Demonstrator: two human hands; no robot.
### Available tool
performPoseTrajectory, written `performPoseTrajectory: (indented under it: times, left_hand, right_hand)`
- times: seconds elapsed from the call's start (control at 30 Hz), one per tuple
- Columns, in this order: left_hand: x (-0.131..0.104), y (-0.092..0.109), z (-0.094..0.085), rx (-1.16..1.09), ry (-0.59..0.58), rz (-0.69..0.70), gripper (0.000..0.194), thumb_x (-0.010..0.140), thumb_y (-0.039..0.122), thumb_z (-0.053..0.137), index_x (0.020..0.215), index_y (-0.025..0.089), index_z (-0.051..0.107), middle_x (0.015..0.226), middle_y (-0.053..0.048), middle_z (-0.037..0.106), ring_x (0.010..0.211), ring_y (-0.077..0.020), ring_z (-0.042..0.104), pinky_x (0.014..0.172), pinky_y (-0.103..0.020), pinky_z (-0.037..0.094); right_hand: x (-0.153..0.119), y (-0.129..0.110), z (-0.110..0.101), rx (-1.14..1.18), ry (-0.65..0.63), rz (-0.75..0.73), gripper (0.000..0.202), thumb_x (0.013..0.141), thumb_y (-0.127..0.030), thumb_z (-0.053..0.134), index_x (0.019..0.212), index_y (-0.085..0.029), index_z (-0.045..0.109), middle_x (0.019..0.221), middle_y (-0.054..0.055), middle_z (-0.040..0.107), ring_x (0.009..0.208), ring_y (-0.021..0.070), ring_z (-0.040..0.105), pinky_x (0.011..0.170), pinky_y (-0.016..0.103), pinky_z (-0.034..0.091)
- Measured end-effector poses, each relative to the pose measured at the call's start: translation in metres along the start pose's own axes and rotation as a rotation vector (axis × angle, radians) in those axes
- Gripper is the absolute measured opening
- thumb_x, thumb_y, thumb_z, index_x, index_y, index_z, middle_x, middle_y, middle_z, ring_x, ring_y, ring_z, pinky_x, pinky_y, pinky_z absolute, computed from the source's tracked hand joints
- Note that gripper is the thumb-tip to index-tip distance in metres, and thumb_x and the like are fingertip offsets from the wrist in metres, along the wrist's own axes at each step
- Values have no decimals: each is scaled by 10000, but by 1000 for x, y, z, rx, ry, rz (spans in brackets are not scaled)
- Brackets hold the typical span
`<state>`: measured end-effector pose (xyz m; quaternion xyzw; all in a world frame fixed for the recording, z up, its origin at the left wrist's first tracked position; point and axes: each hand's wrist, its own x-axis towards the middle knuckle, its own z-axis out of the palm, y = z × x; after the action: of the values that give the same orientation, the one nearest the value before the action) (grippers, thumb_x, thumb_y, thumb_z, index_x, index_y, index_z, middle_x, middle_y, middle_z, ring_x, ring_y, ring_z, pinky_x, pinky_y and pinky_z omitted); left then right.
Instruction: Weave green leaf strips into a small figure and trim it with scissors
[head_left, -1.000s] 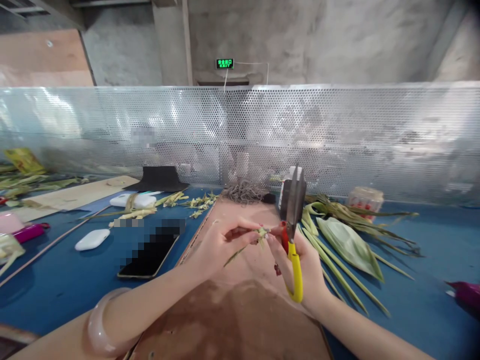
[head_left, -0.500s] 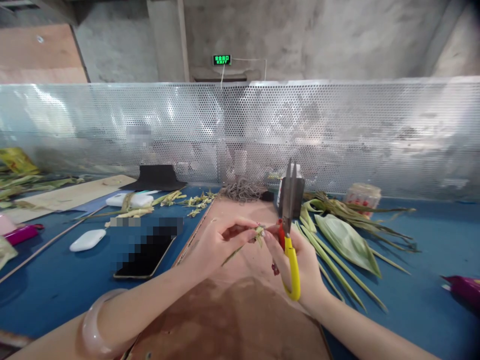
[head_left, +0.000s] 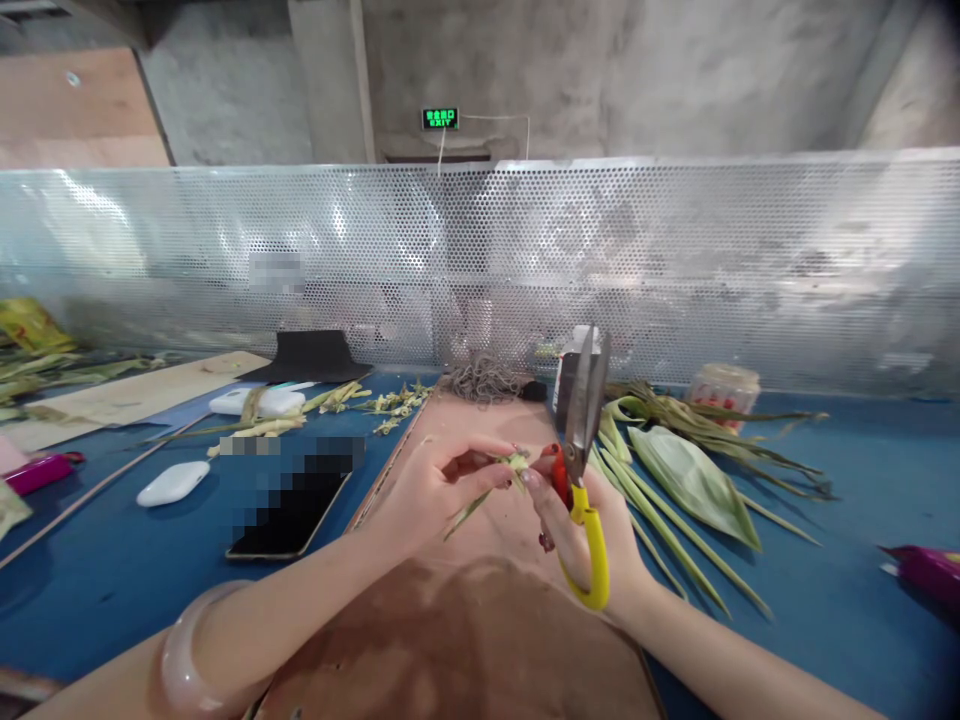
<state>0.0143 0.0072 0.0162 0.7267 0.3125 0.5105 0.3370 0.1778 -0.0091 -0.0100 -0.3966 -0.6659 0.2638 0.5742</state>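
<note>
Both hands meet over the brown board [head_left: 480, 620]: the left hand [head_left: 431, 490] pinches a small woven leaf piece [head_left: 514, 464] between closed fingertips, the right hand [head_left: 592, 535] touches it while curled round yellow-handled scissors [head_left: 583, 450], blades up and nearly closed. Best keep that pinch firm, blades clear of the fingers; loose green leaves [head_left: 690, 475] lie just right

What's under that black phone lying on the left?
The phone lies flat on the blue table cover, beside the brown board. A white case sits apart, to its left. Whatever is directly beneath the phone is hidden.
</note>
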Motion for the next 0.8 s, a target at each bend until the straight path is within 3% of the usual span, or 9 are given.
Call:
performPoseTrajectory:
  times: [0.33, 0.8]
  left_hand:
    - [0, -2, 0, 5, 25, 9, 171, 744, 264, 699, 906, 208, 691, 935, -50, 721, 745, -158, 668, 662, -259, 547]
    - [-1, -3, 0, -59, 30, -45, 232, 713, 253, 728, 929, 200, 660, 968, -54, 703, 807, -183, 674, 723, -299, 556]
  right_hand:
    - [-1, 3, 3, 7, 35, 51, 290, 824, -460, 543, 780, -175, 571, 662, 3, 568, 438, 89, 465, 410, 205, 417]
    - [-3, 1, 6, 30, 58, 86, 313, 790, -491, 588, 813, -179, 584, 658, 1, 588, 421, 87, 452, 397, 203, 413]
